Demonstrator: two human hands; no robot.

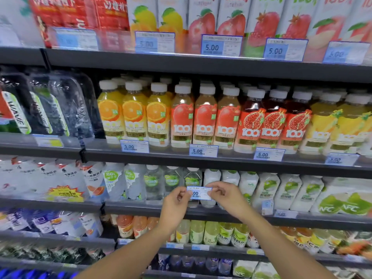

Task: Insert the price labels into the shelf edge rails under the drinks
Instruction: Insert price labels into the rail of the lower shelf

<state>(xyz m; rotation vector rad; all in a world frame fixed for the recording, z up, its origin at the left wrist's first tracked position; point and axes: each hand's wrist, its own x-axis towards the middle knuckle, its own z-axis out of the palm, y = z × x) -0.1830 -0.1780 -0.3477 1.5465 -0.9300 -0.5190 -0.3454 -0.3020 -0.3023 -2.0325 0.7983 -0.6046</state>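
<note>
Two hands: left hand, right hand pinch price label ends
Shelf edge rail: dark, smooth, straight
Label look: flat white rectangle, blue border, barcode

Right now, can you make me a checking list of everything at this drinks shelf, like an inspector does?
Surface: dark shelf edge rail below the clear bottles; no label seen in it left of the hands.
Job's things: one price label held in front of the bottles, above the rail, not yet seated; juice shelf labels already in place.
Clutter: a tilted tag further right on the same rail.
Grips: left hand pinches the label's left end; right hand pinches its right end.
Cables: nothing seen.
Surroundings: juice bottles and cartons fill the shelves above.
</note>
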